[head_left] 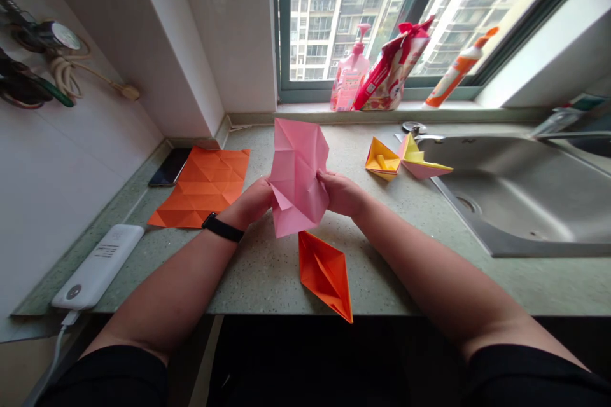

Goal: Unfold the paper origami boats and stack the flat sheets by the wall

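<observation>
At the left of the speckled green countertop (pixel 267 280), a white power bank (pixel 98 266) lies near the edge with its cable trailing off, and farther along a dark phone (pixel 169 166) sits just beside a creased orange origami sheet (pixel 200 187) laid flat (its fold lines make a tidy pattern of triangles). Next comes the left hand (pixel 248 202), a black watch band (pixel 222 227) on its wrist, holding the left side of a pink origami sheet (pixel 296 172) up off the counter, while the right hand (pixel 340 193) holds the opposite side. The sheet sits between the palms, its many creases partly collapsed and one corner pointing toward the near edge. The fingers of both hands look pressed together and curl behind the paper, so exactly how they pinch it cannot be told from this view. Light, even pressure from both sides would suit this sheet best, letting the existing creases guide the paper instead of crushing new ones. Just near of the hands lies a folded orange paper boat shape (pixel 324 275), and to the right a yellow folded paper shape (pixel 382 160) touches a yellow-and-pink one (pixel 422 159) at the far edge of a steel sink (pixel 515 191)
</observation>
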`<action>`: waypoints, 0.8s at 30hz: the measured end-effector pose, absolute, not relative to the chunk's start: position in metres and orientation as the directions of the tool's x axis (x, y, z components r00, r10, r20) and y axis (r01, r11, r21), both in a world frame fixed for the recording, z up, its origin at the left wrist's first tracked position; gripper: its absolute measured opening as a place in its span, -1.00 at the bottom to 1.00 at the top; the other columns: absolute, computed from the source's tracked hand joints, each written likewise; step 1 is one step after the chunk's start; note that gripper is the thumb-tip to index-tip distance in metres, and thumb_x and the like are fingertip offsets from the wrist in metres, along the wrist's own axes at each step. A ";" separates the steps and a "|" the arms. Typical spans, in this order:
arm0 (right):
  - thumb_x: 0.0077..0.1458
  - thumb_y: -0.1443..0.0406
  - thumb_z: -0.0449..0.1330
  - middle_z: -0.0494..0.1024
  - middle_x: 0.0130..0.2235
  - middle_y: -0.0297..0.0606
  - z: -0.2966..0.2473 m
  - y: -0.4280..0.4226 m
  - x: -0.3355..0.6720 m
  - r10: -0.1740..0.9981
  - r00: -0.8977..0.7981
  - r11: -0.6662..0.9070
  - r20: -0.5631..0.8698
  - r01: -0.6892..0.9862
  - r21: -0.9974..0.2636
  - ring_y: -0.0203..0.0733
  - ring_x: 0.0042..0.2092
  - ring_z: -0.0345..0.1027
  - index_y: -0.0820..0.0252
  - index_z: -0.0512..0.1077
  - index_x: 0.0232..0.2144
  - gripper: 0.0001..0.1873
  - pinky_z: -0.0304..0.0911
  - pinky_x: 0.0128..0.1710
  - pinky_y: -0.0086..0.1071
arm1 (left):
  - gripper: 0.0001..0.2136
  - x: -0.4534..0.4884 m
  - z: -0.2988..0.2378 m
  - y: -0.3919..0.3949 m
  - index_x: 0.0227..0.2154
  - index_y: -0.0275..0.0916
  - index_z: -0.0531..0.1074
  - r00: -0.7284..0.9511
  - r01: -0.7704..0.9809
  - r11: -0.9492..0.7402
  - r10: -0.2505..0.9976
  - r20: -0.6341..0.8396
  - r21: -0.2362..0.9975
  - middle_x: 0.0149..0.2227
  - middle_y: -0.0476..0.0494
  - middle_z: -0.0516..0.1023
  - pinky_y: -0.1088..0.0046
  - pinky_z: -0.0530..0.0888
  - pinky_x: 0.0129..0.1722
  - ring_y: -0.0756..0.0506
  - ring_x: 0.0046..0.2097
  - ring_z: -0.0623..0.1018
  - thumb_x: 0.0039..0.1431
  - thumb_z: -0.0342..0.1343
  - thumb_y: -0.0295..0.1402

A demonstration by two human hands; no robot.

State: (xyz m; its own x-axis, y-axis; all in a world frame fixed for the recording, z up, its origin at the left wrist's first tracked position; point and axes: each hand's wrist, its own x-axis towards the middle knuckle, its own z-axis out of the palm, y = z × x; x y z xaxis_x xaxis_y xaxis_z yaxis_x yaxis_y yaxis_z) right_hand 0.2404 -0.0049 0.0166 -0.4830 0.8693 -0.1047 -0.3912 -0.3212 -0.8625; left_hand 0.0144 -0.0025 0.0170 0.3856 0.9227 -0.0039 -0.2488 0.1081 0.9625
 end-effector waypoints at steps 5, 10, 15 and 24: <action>0.31 0.05 0.32 0.77 0.00 -0.26 0.023 -0.001 0.248 0.906 -0.419 -0.271 -0.068 -0.449 -0.851 -0.04 0.05 0.67 0.06 0.60 0.03 -0.65 0.54 0.13 -0.17 | -0.57 0.004 0.015 0.004 -0.14 -0.25 0.66 0.281 -0.342 0.147 0.959 -0.048 0.928 -0.14 -0.18 0.71 0.41 0.54 -0.15 -0.11 -0.17 0.64 0.07 0.55 -0.05; 0.33 0.01 0.22 0.75 0.09 -0.17 0.032 -0.002 0.250 0.940 -0.327 -0.226 -0.094 -0.394 -0.891 0.07 0.21 0.59 0.08 0.62 0.01 -0.61 0.53 0.19 -0.07 | -0.58 0.000 0.016 0.004 -0.25 -0.20 0.59 0.258 -0.276 0.144 0.963 -0.071 0.950 -0.36 -0.02 0.57 0.53 0.33 -0.47 0.04 -0.44 0.45 0.12 0.51 0.04; 0.27 -0.14 0.19 0.75 0.06 -0.04 0.030 -0.009 0.247 0.916 -0.386 -0.215 -0.110 -0.241 -0.946 0.20 0.19 0.60 0.15 0.63 0.00 -0.43 0.54 0.14 0.03 | -0.54 0.008 0.012 -0.003 -0.22 -0.25 0.63 0.352 -0.155 0.132 0.933 -0.070 0.979 -0.27 -0.13 0.66 0.46 0.44 -0.36 -0.05 -0.34 0.56 0.07 0.53 0.05; 0.13 -0.17 0.33 0.76 -0.09 -0.08 0.029 0.007 0.270 0.978 -0.210 -0.049 0.005 -0.251 -0.967 0.16 0.01 0.67 0.11 0.61 -0.09 -0.45 0.58 0.03 -0.02 | -0.45 -0.004 0.014 0.013 -0.30 -0.20 0.54 -0.027 -0.195 -0.101 0.995 0.097 0.976 -0.33 -0.02 0.62 0.47 0.48 -0.27 -0.03 -0.31 0.54 0.04 0.47 0.22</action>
